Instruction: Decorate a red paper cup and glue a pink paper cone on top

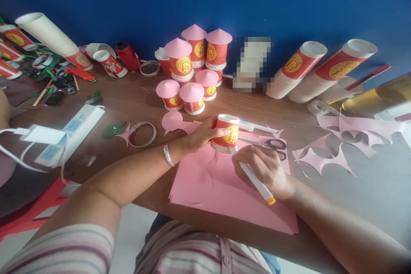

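Observation:
My left hand (205,135) grips a red paper cup (221,137) with a gold design, its white rim turned down over a stack of pink paper (205,180). In my right hand (263,169) is a white marker (258,184) with an orange end cap. The marker's tip meets the lower edge of the cup, or nearly so; I cannot tell which. Just beyond my right hand lie scissors (276,147) with dark handles, partly on the pink paper. A pink paper circle (172,120) sits left of the cup.
Several red cups with pink cone tops (181,53) stand toward the blue wall. Stacked cups (340,68) lean at the back right, above pink paper offcuts (324,158). On the left are a white power strip (72,135), a tape roll (142,134) and a long cup stack (51,36).

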The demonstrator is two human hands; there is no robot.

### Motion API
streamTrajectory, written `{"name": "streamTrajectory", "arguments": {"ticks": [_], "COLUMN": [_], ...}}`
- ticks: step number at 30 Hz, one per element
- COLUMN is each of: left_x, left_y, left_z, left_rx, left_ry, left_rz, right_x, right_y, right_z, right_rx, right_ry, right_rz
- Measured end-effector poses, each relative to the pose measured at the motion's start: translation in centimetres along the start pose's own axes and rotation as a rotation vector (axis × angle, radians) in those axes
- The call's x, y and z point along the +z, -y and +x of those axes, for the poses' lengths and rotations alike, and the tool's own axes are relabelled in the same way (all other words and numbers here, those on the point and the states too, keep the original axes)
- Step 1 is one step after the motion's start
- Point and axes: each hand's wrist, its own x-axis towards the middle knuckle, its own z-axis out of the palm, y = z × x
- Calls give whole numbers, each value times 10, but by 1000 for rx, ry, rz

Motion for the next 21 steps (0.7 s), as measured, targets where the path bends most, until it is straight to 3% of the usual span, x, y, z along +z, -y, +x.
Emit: {"name": "streamTrajectory", "arguments": {"ticks": [14,21], "left_x": [1,1], "left_y": [-1,-4], "left_z": [-1,-2], "left_rx": [-12,40], "left_ry": [-3,-23], "left_rz": [-26,97], "right_x": [-2,-1], "right_y": [2,5], "right_z": [0,-2], "right_rx": [8,-2], "right_ry": [11,-44], "right_rz": [0,-12]}}
